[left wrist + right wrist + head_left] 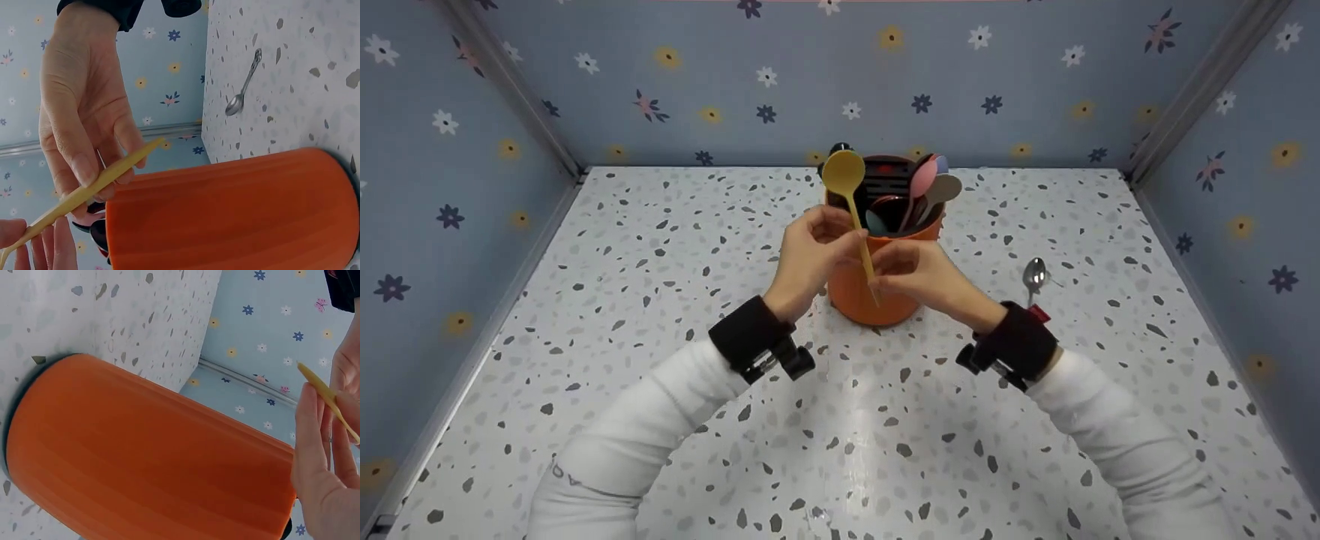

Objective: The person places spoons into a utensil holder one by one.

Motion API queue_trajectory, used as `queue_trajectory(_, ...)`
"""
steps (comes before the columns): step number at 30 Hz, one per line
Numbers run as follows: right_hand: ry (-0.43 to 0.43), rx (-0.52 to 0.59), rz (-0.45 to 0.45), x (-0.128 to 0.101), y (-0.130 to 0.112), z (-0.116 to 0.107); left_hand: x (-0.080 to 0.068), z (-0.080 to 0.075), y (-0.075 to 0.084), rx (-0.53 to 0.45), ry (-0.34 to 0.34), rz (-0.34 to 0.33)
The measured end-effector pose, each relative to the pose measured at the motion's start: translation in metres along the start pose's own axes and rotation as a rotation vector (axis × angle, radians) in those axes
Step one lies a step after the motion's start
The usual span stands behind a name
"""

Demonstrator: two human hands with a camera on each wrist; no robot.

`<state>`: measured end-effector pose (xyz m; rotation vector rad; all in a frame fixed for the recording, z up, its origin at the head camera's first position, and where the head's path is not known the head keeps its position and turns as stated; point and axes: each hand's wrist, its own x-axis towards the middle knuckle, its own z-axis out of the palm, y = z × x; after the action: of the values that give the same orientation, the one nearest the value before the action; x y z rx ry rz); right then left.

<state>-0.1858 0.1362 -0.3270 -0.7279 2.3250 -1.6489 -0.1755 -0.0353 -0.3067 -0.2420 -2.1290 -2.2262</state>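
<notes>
You face a speckled terrazzo tabletop (660, 247) enclosed by blue floral-patterned walls (697, 67) with metal corner posts (510, 90).

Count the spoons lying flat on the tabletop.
1. A metal spoon lies on the speckled table, right of the orange holder and beside the right hand. The other spoons are held or stand in the holder.

Speckled table (660, 247), orange utensil holder (855, 296), metal spoon (1033, 276)
</notes>
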Motion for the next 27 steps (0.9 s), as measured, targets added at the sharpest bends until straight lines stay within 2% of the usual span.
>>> queue_trajectory(4,0.027,-0.006,-0.019,0.009,-0.014,-0.006,0.01,0.0,0.012,0.044,0.014,0.095)
queue_trajectory(13,0.102,-0.044,-0.024,0.033,-0.039,-0.014,0.028,0.001,0.035,0.02,0.05,0.206)
queue_trajectory(18,0.154,-0.113,-0.016,0.041,-0.056,-0.015,0.038,-0.001,0.043,0.053,0.078,0.285)
queue_trajectory(23,0.197,-0.191,-0.045,0.051,-0.057,-0.014,0.046,-0.003,0.043,0.084,0.119,0.318)
queue_trajectory(27,0.23,-0.192,-0.048,0.061,-0.047,-0.013,0.05,-0.004,0.042,0.109,0.144,0.322)
